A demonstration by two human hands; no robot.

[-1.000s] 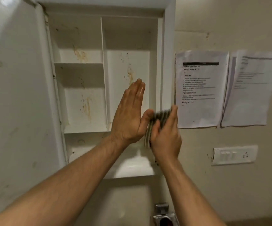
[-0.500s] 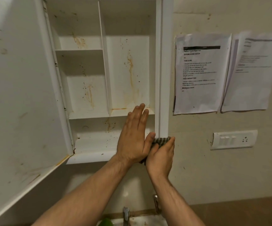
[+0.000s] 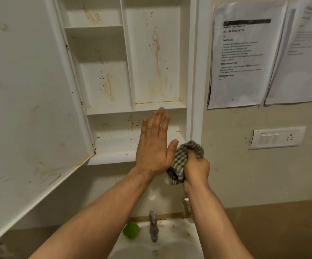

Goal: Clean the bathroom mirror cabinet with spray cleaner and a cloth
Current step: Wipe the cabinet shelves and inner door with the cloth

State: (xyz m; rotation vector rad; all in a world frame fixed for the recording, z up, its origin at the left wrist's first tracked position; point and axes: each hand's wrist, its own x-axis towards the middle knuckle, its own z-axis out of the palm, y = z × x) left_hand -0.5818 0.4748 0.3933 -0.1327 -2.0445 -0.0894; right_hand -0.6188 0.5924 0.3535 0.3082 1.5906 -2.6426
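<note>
Nearest me: sink (image 3: 179, 238), tap (image 3: 153, 227), green round thing (image 3: 131, 230) beside it. Above, left hand (image 3: 155, 148) flat, fingers (image 3: 158, 124) straight, thumb edge against the cloth (image 3: 183, 157). Right hand (image 3: 196, 171) grips that cloth bunched, just before the cabinet (image 3: 112, 157), lower right corner. Cabinet shelves stained; door (image 3: 30, 109) swung left. Papers (image 3: 241, 57) on the wall to its right.

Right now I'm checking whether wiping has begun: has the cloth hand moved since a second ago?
Yes. The right hand, gripping the cloth, dropped from level with the lowest compartment of the cabinet to just below its bottom edge.
</note>
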